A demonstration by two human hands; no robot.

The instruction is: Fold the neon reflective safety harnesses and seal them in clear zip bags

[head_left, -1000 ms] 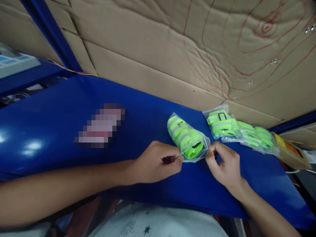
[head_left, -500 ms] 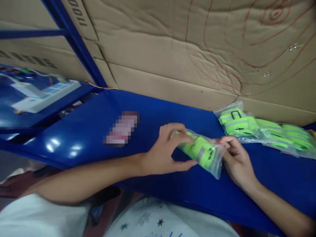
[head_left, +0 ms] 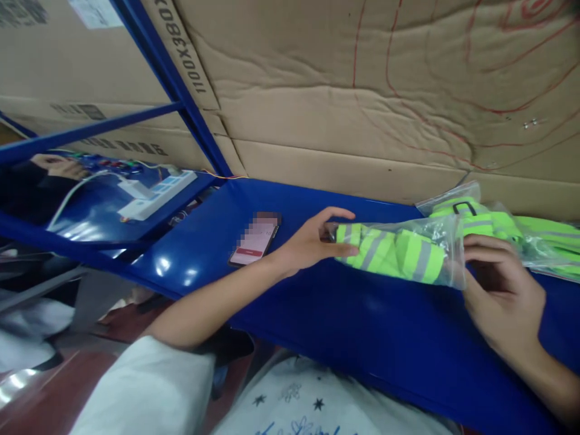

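A clear plastic bag with a rolled neon-green strap with grey stripes (head_left: 385, 251) is stretched between my two hands above the blue table. My left hand (head_left: 312, 241) grips the bag's left end, thumb in front and fingers behind. At the bag's right edge, my right hand (head_left: 507, 296) pinches the clear plastic, its fingers curled. Behind my right hand lie more bagged green straps (head_left: 489, 220), one showing a black buckle, against the cardboard.
A phone (head_left: 256, 238) lies left of my left hand on the blue table (head_left: 181, 248). Cardboard (head_left: 317, 121) stands along the back. Beyond a blue frame post are a white power strip (head_left: 158, 196) and another person's hand (head_left: 58, 166).
The held bag has turned and now lies nearly level, its right end farther right with my right hand. The view has shifted left, bringing another person's hand into sight.
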